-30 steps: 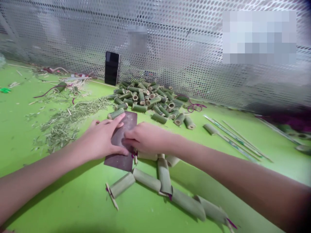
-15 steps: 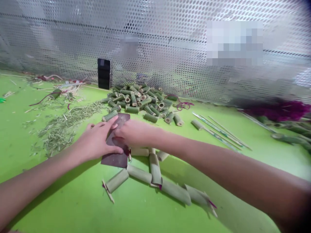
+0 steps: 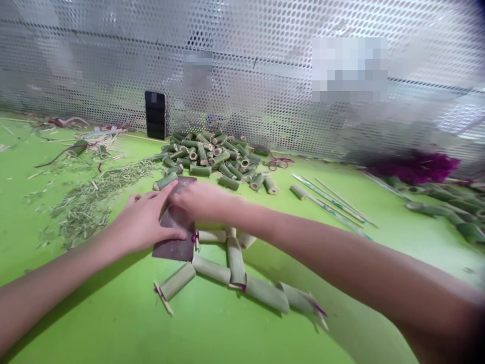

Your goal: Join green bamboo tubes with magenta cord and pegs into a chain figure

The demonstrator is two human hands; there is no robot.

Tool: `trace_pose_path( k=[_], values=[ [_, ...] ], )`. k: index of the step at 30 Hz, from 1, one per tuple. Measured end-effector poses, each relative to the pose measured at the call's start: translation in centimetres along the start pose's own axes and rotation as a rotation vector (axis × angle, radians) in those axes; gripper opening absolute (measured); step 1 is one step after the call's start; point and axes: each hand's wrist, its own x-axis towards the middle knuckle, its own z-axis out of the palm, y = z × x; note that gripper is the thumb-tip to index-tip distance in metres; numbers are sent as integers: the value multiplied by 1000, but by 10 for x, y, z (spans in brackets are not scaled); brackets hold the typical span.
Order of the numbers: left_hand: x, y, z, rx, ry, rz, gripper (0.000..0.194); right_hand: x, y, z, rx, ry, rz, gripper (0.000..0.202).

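A dark brown sheet that looks like sandpaper (image 3: 172, 248) lies flat on the green tabletop. My left hand (image 3: 146, 221) rests on its left side, thumb and fingers spread and pressing it down. Curled over the sheet's upper half, my right hand (image 3: 193, 201) is closed and slightly blurred; whatever it grips is hidden under the fingers. A short bamboo tube (image 3: 165, 181) lies just beyond my left fingertips. Below and right of the sheet, a figure of bamboo tubes joined with purple cord (image 3: 212, 270) lies partly under my right forearm.
Behind my hands is a heap of cut bamboo tubes (image 3: 212, 156). Green shavings (image 3: 102, 192) lie to the left. A phone (image 3: 155, 115) leans against the perforated metal panel (image 3: 257, 101). Thin sticks (image 3: 337, 207) and a purple fluffy bundle (image 3: 420, 168) are on the right.
The whole view has shifted a little, so things appear further left. My right hand stays closed on the sheet with a small blurred movement; my left hand keeps its place.
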Motion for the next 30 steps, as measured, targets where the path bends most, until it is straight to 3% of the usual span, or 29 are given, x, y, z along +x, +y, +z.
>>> trace_pose_path(
  k=[2,7,10,15,19,23,27,30],
  values=[
    [-1,-1,1,-23,5,8,125,-1,1,1,26,-19,-72,22],
    [-1,1,1,-29,-1,-4,126,2,6,2,41,-11,35,23],
    [-1,1,0,-31,-3,0,126,3,5,2,102,-25,-57,22],
    [-3,1,1,-20,5,-15,122,5,4,3,113,31,27,33],
    [-3,1,2,-38,1,7,122,7,3,4,150,-8,-46,27],
    [-3,-1,3,-35,12,-8,123,6,2,3,116,15,59,34],
    [-3,-1,3,-71,0,16,121,6,2,3,140,-39,-53,26],
    [-2,0,2,-58,4,2,122,8,2,4,95,6,69,28]
  ],
)
